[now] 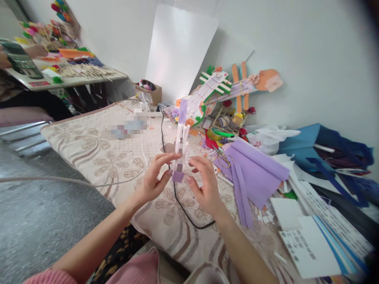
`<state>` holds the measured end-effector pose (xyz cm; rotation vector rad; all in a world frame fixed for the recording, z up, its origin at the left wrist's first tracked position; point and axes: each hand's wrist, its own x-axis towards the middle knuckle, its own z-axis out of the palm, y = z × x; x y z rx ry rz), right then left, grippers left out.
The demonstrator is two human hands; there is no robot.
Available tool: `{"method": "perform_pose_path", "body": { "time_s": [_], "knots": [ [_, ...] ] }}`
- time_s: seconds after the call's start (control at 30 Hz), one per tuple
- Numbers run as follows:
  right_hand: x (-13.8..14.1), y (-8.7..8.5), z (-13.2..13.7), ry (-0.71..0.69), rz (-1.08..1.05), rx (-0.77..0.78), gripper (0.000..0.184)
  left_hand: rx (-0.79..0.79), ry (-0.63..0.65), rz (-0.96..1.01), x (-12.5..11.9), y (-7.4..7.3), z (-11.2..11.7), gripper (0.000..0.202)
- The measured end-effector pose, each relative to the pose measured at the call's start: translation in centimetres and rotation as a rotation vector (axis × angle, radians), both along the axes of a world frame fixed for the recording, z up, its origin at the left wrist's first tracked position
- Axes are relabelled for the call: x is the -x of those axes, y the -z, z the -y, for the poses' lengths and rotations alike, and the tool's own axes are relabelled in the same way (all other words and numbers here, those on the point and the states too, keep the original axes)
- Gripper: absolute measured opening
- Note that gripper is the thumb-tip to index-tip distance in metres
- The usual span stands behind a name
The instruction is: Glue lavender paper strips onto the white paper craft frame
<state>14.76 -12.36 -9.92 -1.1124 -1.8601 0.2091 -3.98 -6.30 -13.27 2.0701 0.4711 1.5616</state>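
Note:
A narrow piece with white strips along its sides and purple paper at its ends [178, 176] is in front of me, over the cloth-covered table. My left hand [155, 175] is at its left side; the fingertips reach onto it and the thumb is close to its near end. To the right of the piece, my right hand [205, 184] has its fingers curved and apart, with a gap between thumb and forefinger and nothing seen in it. Whether the piece rests on the cloth is hard to tell.
Purple paper [254, 169], scissors [224, 159] and a green-handled tape roll [217, 134] lie to the right. Decorated instrument-shaped crafts [198, 104] lean on the wall. A black cable [189, 219] runs under the piece. White printed cards [308, 244] lie at near right. Another person's hand [35, 50] shows at another table.

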Motion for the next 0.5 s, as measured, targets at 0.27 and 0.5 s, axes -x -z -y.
{"method": "perform_pose_path", "body": {
  "time_s": [0.27, 0.5],
  "knots": [
    [0.0, 0.0, 0.0, 0.005, 0.099, -0.017, 0.036, 0.175, -0.036, 0.159, -0.1, -0.8, 0.2, 0.024],
    [-0.1, 0.1, -0.1, -0.006, 0.089, -0.030, 0.037, 0.217, -0.233, 0.225, 1.1, -1.0, 0.0, 0.037]
  ]
}}
